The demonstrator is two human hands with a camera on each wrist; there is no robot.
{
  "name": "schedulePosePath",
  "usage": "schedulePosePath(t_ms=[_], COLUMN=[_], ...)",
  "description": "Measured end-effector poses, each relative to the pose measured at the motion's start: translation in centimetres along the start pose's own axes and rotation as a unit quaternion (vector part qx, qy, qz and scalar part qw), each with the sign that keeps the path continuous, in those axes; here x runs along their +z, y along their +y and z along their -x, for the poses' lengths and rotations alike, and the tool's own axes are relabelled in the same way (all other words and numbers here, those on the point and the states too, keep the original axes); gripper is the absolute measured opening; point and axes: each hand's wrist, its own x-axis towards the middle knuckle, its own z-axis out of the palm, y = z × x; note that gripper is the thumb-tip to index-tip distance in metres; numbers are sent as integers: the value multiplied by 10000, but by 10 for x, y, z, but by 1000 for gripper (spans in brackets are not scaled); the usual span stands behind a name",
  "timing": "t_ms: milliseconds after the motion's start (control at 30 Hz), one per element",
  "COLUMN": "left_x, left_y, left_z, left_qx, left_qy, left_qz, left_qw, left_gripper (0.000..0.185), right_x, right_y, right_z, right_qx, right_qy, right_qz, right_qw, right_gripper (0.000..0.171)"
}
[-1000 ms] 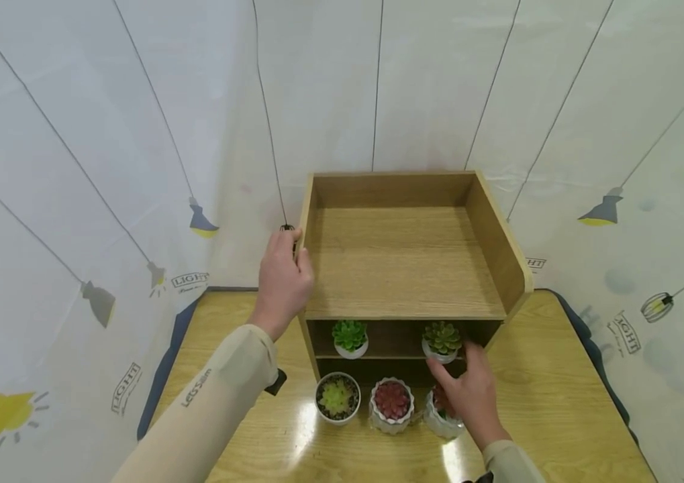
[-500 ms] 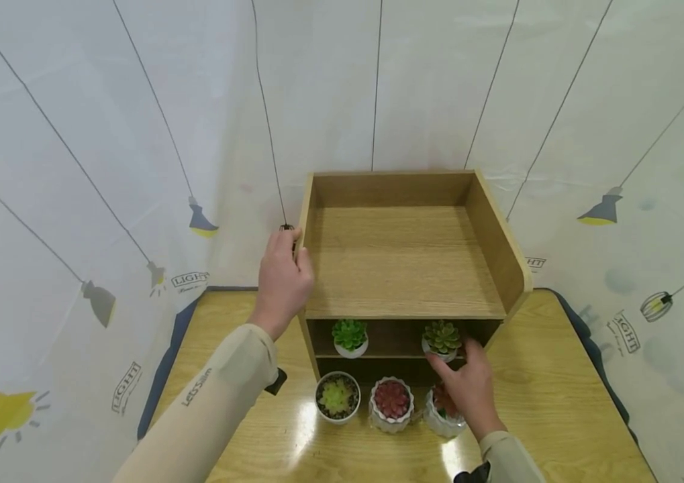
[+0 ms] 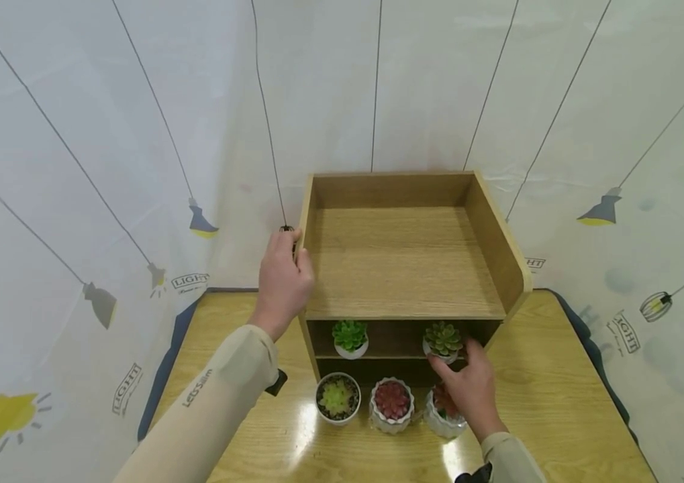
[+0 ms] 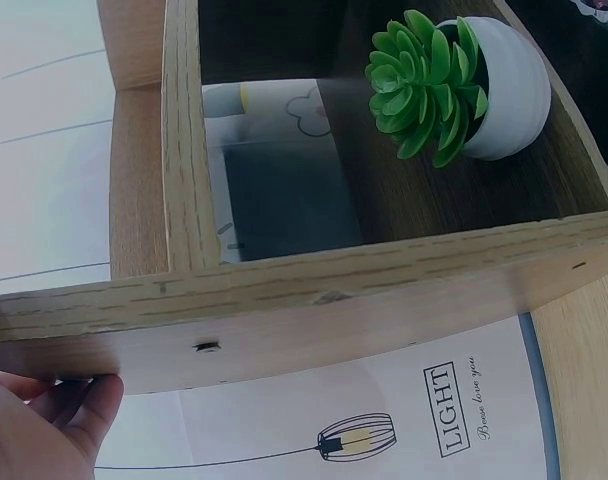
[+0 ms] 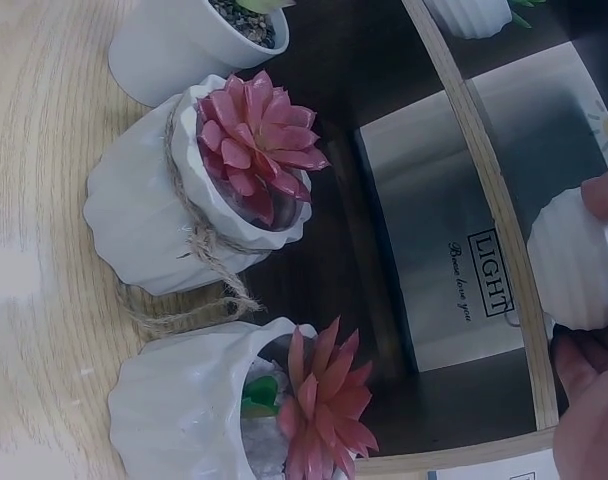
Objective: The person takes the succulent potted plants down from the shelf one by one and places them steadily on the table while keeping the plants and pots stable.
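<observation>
My left hand (image 3: 284, 282) grips the left side panel of a wooden shelf unit (image 3: 402, 261). In the left wrist view its fingertips (image 4: 102, 400) lie against the panel's outer face. With thumb and fingers, my right hand (image 3: 471, 389) holds a small white ribbed pot (image 5: 574, 265) bearing a green succulent (image 3: 443, 338), at the right of the shelf under the top. The pot is upright, near the shelf board's front edge. Left of it on that shelf stands another small white pot with a bright green succulent (image 3: 350, 335).
Before the unit on the wooden table (image 3: 559, 402) stand a round white pot with a yellow-green succulent (image 3: 337, 398), a twine-tied white pot with a red succulent (image 3: 392, 401), and another white pot with a reddish succulent (image 5: 329, 410). A lamp-patterned sheet (image 3: 426, 87) hangs behind.
My right hand and the succulent pot it holds have shifted very slightly to the right, and the right wrist has turned a little. The left hand and the shelf unit have stayed put.
</observation>
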Motion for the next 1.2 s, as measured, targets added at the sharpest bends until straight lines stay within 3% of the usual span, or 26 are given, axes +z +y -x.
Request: schedulePosePath(t_ms=[700, 1200], left_x=[0, -1], left_y=[1, 1], left_z=[0, 0], left_qx=[-9, -74], left_qy=[43, -16], left_qz=[-37, 81], left_qw=[10000, 9999], left_gripper=[39, 40], right_x=[-18, -33], right_y=[2, 9], right_z=[11, 21], right_qx=[411, 773], right_qy=[-409, -588], right_qz=[-399, -282], right_qw=[9975, 9949], right_gripper=[68, 70])
